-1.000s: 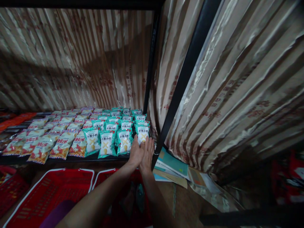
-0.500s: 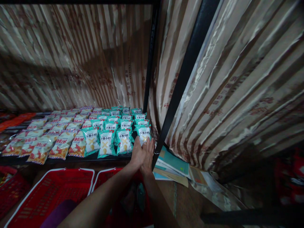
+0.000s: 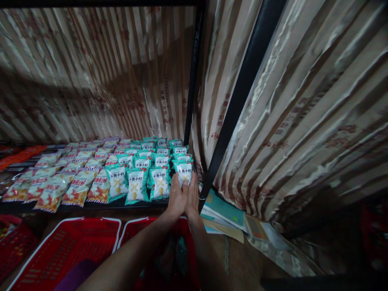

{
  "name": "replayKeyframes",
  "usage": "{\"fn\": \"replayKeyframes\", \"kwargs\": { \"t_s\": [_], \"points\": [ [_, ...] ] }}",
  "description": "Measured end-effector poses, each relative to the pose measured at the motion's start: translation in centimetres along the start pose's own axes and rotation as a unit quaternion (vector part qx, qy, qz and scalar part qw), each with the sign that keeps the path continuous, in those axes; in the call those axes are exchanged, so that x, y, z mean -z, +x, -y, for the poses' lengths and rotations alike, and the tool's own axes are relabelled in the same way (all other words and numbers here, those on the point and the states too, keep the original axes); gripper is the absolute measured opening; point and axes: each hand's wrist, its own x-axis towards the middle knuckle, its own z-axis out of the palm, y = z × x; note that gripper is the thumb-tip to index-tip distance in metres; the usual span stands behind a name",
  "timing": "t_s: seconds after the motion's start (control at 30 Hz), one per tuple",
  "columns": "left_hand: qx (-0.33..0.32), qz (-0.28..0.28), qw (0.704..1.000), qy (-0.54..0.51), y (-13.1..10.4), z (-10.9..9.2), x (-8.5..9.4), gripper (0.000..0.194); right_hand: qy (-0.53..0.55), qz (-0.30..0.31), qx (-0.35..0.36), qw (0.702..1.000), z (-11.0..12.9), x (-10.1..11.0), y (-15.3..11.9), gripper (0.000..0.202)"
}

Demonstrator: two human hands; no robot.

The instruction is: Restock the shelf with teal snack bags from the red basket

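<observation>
A teal-and-white snack bag [image 3: 184, 170] stands upright at the right front end of the shelf. My left hand [image 3: 176, 197] presses its left side and my right hand [image 3: 192, 198] its right side, so the bag is gripped between them. The hands touch near the thumbs and cover the bag's lower edge. To the left, further teal snack bags [image 3: 136, 184] stand in rows, several deep. Beyond those are rows of cream bags with red lettering and striped edges [image 3: 79, 184].
Below the shelf sit two red baskets, one at the left [image 3: 71, 242] and one under my arms [image 3: 133, 228] with dim packets inside. A black post [image 3: 233, 113] rises close right of my hands. Booklets [image 3: 226, 208] lie beyond it. Striped curtain [image 3: 100, 72] hangs behind.
My hands have drawn slightly apart and now sit along both sides of the teal snack bag. The view has shifted a little.
</observation>
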Motion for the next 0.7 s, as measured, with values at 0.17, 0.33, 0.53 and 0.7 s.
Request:
{"fn": "replayKeyframes", "kwargs": {
  "t_s": [0.17,0.33,0.53,0.7],
  "points": [
    [0.018,-0.002,1.0,-0.022,0.1,-0.4,0.1,0.058,-0.015,-0.006,0.014,1.0,0.2,0.0,0.6,0.06],
    [0.013,-0.002,1.0,-0.017,0.2,-0.1,0.0,0.057,-0.028,0.007,0.002,1.0,0.1,0.0,1.1,0.062],
    [0.013,-0.011,0.999,-0.029,0.3,0.1,-0.3,0.056,-0.036,0.009,-0.01,0.999,-0.1,-0.3,1.7,0.065],
    [0.006,-0.016,0.999,-0.028,0.7,0.4,-0.4,0.057,-0.03,0.017,0.004,0.999,-0.1,-0.2,2.1,0.063]
  ]
}}
